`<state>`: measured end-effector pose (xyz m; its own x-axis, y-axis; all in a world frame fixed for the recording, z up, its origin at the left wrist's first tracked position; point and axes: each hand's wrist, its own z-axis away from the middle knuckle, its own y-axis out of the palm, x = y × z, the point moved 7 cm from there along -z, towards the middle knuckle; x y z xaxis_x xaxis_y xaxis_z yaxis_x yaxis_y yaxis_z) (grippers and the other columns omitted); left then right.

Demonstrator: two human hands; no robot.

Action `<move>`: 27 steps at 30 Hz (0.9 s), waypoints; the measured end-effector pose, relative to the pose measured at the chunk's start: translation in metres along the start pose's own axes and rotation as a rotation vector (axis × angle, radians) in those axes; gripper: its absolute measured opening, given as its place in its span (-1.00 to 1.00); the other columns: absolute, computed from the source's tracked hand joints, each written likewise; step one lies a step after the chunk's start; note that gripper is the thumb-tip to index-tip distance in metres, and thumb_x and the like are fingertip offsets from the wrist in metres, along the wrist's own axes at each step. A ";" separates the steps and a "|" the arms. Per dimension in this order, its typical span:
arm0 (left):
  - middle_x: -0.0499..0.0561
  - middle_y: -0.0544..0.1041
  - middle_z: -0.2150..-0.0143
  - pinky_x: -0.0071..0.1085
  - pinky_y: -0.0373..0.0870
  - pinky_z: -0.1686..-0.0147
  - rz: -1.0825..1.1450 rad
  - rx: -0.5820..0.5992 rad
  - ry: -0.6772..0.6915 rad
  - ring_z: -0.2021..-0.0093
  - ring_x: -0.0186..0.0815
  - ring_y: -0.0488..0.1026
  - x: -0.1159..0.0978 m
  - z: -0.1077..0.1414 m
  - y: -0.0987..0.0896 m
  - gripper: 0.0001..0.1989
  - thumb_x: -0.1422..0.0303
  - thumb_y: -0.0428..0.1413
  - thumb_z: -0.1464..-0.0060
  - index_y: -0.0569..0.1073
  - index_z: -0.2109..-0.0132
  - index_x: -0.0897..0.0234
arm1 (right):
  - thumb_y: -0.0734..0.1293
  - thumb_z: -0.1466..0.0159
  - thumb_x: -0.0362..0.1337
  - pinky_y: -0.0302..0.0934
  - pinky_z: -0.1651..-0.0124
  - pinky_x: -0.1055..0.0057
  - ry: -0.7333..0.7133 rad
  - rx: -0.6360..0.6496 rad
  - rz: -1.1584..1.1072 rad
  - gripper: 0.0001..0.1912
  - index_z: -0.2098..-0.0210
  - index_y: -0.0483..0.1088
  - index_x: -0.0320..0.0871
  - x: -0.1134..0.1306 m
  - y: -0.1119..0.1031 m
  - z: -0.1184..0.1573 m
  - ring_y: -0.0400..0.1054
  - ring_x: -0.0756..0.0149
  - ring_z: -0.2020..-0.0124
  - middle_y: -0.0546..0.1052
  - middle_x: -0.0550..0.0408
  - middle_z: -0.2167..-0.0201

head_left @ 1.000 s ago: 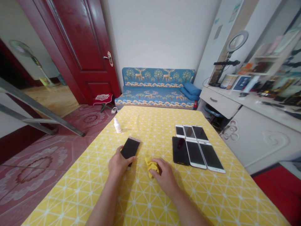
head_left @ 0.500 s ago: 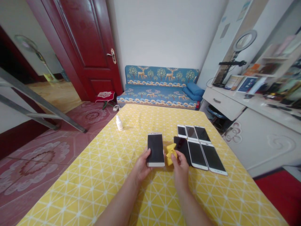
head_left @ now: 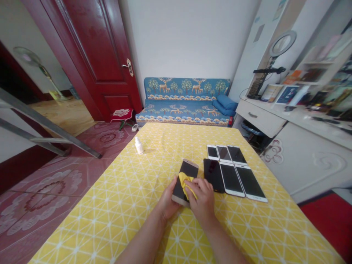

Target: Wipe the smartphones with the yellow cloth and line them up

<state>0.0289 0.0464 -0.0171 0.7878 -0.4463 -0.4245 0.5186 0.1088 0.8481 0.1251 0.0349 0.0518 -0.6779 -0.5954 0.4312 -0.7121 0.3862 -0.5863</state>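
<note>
My left hand grips a smartphone by its lower left side, its dark screen facing up and its top tilted to the right. Bunched in the fingers of my right hand is a yellow cloth, which lies against the middle of the screen. Right of my hands, several more phones sit in two rows on the table. The nearest is an all-black phone; beside it are a white-framed phone and another white-framed phone.
A white bottle stands upright at the left of the table, on a yellow patterned tablecloth. Behind the table is a blue sofa. A white cabinet with a ring light is on the right, a metal ladder on the left.
The cloth in my right hand has moved left from beside the phone onto its screen. My left hand has turned the phone clockwise.
</note>
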 end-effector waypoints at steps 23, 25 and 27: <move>0.27 0.56 0.38 -0.26 0.45 0.19 -0.181 -0.013 -0.034 0.15 -0.05 0.52 0.000 0.012 0.008 -0.14 -0.34 -0.24 0.08 0.48 0.37 0.44 | 0.23 -0.27 -0.33 0.08 0.19 0.23 -0.202 0.240 -0.182 -0.73 0.06 0.42 -0.11 0.048 0.009 0.007 0.25 0.25 0.29 0.43 0.06 0.34; 0.25 0.56 0.34 -0.29 0.44 0.16 -0.222 -0.004 0.003 0.12 -0.08 0.51 0.002 0.011 0.008 -0.15 -0.32 -0.22 0.06 0.50 0.29 0.44 | 0.21 -0.29 -0.33 0.07 0.20 0.25 -0.186 0.199 -0.152 -0.74 0.06 0.43 -0.09 0.042 0.007 0.003 0.25 0.25 0.28 0.43 0.06 0.35; 0.20 0.56 0.30 -0.34 0.42 0.14 -0.282 0.019 0.039 0.11 -0.14 0.50 0.005 0.009 0.007 -0.21 -0.26 -0.16 0.02 0.50 0.18 0.43 | 0.20 -0.31 -0.32 0.07 0.21 0.25 -0.142 0.134 -0.097 -0.74 0.06 0.43 -0.09 0.031 0.003 -0.003 0.26 0.24 0.26 0.44 0.05 0.33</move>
<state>0.0335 0.0372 -0.0105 0.6255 -0.4220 -0.6562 0.7133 -0.0314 0.7001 0.1013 0.0196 0.0654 -0.5683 -0.7221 0.3945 -0.7354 0.2308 -0.6371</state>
